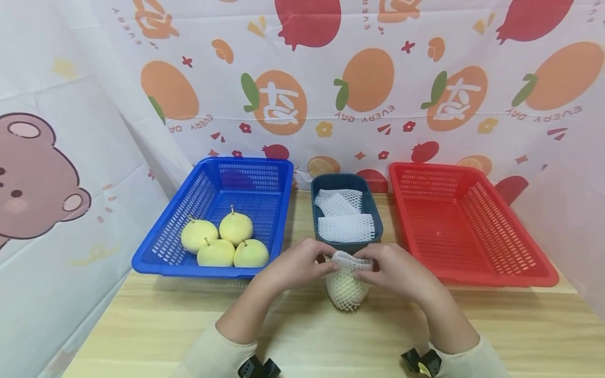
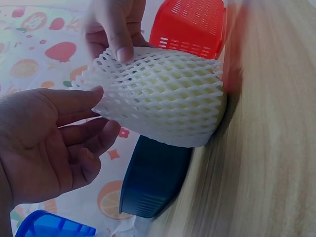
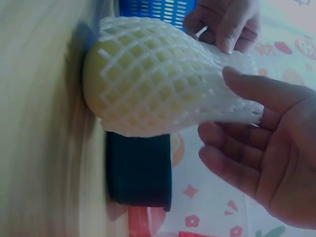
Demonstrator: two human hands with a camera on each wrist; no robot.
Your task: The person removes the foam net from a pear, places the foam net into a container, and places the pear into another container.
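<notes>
A pale yellow pear point(image 3: 94, 81) stands on the wooden table in front of me, wrapped in a white foam net sleeve point(image 1: 348, 286). The sleeve reaches past the top of the fruit and gathers loosely there, while a bit of bare pear shows at the bottom. My left hand point(image 1: 302, 265) pinches the sleeve's upper rim on the left side between thumb and fingers. On the opposite side, my right hand point(image 1: 399, 270) pinches the same rim, thumb toward me. In the right wrist view its lower fingers point(image 3: 222, 148) are loosely bent beside the net.
To the left is a blue basket point(image 1: 165, 270) holding several pears point(image 1: 216, 253). Behind the hands stands a dark teal bin point(image 1: 373, 202) with several folded foam nets point(image 1: 346, 228). A red basket point(image 1: 472, 252) sits at the right. A fruit-print cloth point(image 1: 326, 94) hangs behind the table.
</notes>
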